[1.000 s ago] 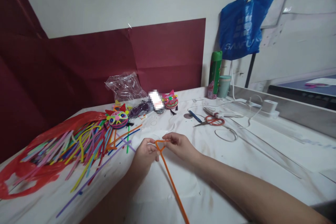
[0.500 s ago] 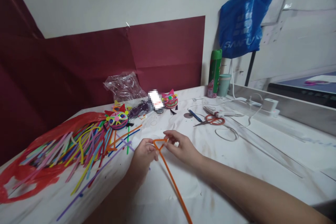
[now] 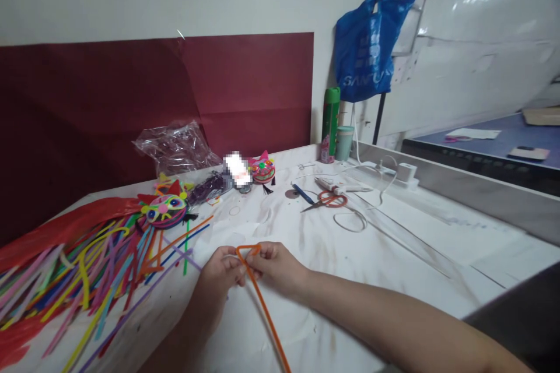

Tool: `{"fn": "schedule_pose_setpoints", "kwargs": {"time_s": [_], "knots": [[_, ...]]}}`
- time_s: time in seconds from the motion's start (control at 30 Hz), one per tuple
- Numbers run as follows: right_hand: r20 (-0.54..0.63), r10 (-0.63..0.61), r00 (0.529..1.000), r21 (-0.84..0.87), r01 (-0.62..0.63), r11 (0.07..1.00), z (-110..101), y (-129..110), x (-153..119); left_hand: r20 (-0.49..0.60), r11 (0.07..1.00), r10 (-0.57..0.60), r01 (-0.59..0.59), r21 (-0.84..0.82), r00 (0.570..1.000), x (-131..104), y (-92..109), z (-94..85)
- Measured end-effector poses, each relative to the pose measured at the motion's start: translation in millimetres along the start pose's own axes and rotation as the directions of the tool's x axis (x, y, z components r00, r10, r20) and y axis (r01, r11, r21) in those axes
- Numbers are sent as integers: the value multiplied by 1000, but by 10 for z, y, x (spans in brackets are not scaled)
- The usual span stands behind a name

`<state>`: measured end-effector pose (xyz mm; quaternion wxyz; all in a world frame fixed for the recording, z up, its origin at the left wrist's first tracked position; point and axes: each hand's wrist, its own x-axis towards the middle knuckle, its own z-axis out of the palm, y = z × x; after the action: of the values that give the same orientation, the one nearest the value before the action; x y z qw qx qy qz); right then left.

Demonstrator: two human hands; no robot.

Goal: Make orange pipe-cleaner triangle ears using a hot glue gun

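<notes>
An orange pipe cleaner has its far end bent into a small triangle, and its long straight tail runs toward the front edge of the view. My left hand pinches the left side of the triangle. On the right side, the fingers of my right hand are closed on the bent part near the corner. Both hands are close together just above the white table. Many coloured pipe cleaners lie to the left on a red plastic bag.
Decorated cat-face pieces sit beyond my hands, near clear plastic wrap. Red-handled scissors, a blue tool and a glue gun lie at the right. A green can and a cup stand behind.
The view has turned to the right, so the surroundings appear shifted left. My right hand's fingers have closed in on the triangle and sit nearer my left hand.
</notes>
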<state>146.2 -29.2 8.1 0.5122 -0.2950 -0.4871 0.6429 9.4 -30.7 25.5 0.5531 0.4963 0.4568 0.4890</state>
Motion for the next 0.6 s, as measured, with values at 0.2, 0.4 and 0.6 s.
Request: {"fn": "schedule_pose_setpoints", "kwargs": {"time_s": [0.2,0.4,0.6], "knots": [[-97,45,994,64,-39,997,-38,11,24,-28,1000,12,-11,13,1000,27,-31,-19],[-65,43,997,44,-41,998,-32,7,13,-41,998,28,-26,49,999,15,-57,-24],[1,61,998,-20,-61,998,-26,43,-2,-56,999,29,-28,22,998,25,-33,-26]]}}
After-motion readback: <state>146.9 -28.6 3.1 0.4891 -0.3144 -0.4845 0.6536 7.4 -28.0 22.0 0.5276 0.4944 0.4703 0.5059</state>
